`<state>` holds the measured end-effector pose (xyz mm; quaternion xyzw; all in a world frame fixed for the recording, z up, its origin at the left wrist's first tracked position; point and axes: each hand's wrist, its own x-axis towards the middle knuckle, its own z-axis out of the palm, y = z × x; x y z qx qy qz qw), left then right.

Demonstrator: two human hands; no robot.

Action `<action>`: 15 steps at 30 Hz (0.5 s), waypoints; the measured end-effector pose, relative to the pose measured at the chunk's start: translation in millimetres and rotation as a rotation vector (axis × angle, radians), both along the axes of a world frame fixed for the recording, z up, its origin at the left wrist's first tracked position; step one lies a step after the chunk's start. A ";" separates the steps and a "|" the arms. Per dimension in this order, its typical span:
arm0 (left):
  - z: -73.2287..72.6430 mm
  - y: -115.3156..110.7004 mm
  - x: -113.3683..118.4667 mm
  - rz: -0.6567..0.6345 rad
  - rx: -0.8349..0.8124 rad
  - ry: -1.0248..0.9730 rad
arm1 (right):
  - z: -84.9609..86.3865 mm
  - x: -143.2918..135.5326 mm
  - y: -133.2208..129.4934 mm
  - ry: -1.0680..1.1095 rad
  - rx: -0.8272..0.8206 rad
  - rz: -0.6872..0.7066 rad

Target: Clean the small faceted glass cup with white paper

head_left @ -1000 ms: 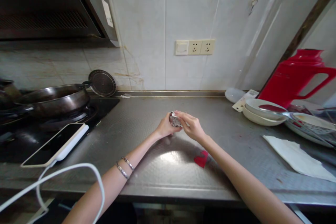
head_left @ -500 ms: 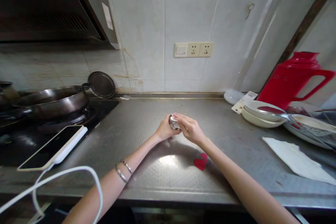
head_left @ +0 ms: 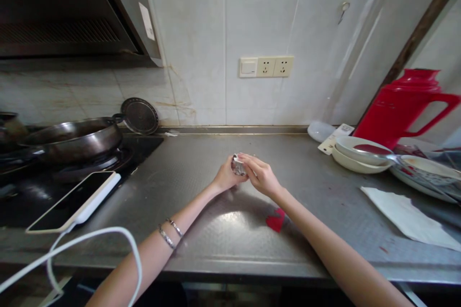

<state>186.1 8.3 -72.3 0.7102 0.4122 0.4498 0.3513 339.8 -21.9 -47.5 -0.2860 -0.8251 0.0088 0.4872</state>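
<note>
I see left hand (head_left: 225, 177) grasping a small shiny object (head_left: 238, 168) over the steel counter (head_left: 190, 160); right hand (head_left: 264, 176) touches its edge, grip unclear. Handling underway, object not yet released. Can't tell how much is left.

On my feed: shiny silvery thing (head_left: 238, 167) mid-dial, smooth metal pan (head_left: 84, 146) at 9, glossy plastic-looking flask (head_left: 394, 110) at 3, matt paper (head_left: 406, 216) at 4 o'clock.
</note>
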 end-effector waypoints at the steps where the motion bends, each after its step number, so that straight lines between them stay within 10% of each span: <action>1: 0.4 0.2 -0.2 0.002 0.024 0.010 | 0.8 -1.2 -0.8 0.001 0.003 0.011; 9: 7.5 -5.8 -0.6 -0.057 0.106 0.013 | 1.1 -3.0 4.2 0.274 -0.238 -0.099; 15: 8.6 -6.0 -2.0 0.019 0.105 0.047 | -1.3 -3.8 -3.6 0.185 -0.046 -0.028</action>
